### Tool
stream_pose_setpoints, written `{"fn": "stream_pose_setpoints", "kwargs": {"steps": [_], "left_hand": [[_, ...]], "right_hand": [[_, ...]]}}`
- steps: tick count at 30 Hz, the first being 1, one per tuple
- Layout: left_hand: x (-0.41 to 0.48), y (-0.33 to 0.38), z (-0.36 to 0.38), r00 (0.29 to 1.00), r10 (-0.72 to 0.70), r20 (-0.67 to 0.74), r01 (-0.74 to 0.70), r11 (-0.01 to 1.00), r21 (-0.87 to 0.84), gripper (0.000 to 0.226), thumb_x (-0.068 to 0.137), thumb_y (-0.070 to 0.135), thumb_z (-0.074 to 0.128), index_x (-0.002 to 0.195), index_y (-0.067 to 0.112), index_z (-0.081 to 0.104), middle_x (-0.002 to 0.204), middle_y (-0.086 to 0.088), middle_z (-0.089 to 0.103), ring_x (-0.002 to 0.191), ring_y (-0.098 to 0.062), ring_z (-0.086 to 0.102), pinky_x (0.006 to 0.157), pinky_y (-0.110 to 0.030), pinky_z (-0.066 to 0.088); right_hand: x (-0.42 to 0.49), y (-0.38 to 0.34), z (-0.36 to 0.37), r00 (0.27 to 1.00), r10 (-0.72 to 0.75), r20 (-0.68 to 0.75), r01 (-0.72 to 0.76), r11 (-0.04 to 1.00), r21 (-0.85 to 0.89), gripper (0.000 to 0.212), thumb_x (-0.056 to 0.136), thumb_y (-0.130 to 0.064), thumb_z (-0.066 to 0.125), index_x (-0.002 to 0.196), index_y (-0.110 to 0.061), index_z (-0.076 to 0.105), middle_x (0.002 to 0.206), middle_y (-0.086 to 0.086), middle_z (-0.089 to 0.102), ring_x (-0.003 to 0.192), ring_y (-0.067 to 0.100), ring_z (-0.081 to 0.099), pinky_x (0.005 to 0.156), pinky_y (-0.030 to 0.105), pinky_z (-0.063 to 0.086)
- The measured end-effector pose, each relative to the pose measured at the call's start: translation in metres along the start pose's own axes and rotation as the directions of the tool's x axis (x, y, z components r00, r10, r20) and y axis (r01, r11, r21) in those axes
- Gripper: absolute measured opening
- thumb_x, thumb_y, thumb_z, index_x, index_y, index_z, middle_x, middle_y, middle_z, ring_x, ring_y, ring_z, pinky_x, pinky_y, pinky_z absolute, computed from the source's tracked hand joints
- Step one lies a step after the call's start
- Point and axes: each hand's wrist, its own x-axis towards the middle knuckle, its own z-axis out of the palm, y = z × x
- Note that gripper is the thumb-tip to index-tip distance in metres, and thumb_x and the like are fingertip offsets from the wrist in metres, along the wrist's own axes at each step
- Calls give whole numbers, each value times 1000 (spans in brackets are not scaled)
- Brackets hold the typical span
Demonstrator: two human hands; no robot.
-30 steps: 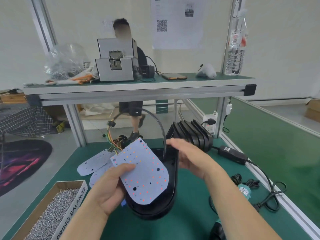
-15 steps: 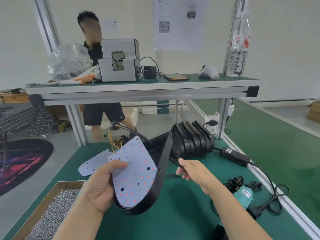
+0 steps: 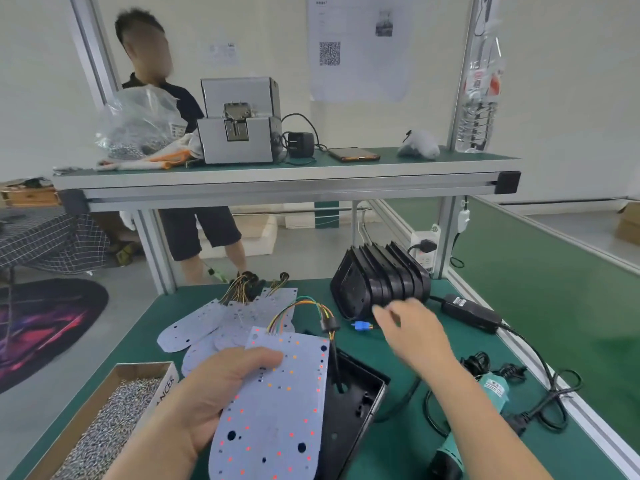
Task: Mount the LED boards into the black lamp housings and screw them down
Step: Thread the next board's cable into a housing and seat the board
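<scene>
We pinch board in left hand, thumb atop; housing just right. Our right hand spread, empty: clear wires, seat board flat.

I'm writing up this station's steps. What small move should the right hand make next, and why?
Probably pinch the blue connector lying just ahead of the open right hand: the LED board, held by the left hand, lies tilted over the black housing with its wires loose.
</scene>
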Motion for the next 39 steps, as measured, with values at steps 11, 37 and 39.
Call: {"fn": "stream_pose_setpoints", "kwargs": {"steps": [11, 37, 39], "left_hand": [[13, -16, -13, 985, -34, 166, 47, 996, -77, 44, 56, -11, 70, 100, -13, 72, 101, -35, 70, 72, -41, 73, 60, -45, 61], [11, -29, -24, 983, 115, 144, -114, 993, -15, 29, 69, 17, 80, 91, -1, 78, 95, -31, 72, 73, -40, 74, 64, -44, 60], [11, -27, -26, 983, 131, 126, -133, 991, 0, 36, 73, 19, 79, 98, -7, 73, 97, -33, 70, 72, -40, 73, 65, -44, 60]], "right_hand": [[-7, -70, -26, 898, -330, 291, 212, 904, 371, 19, 91, -14, 64, 105, -18, 77, 71, -14, 66, 56, -4, 53, 58, 8, 39], [-8, -45, -7, 914, -340, 222, 299, 934, 198, 35, 81, -29, 81, 101, -25, 52, 102, -8, 53, 91, 13, 53, 75, 24, 42], [-5, -43, -9, 910, -295, 293, 240, 948, 209, 35, 80, -35, 82, 103, -29, 55, 91, -9, 61, 80, 8, 56, 65, 21, 40]]}}
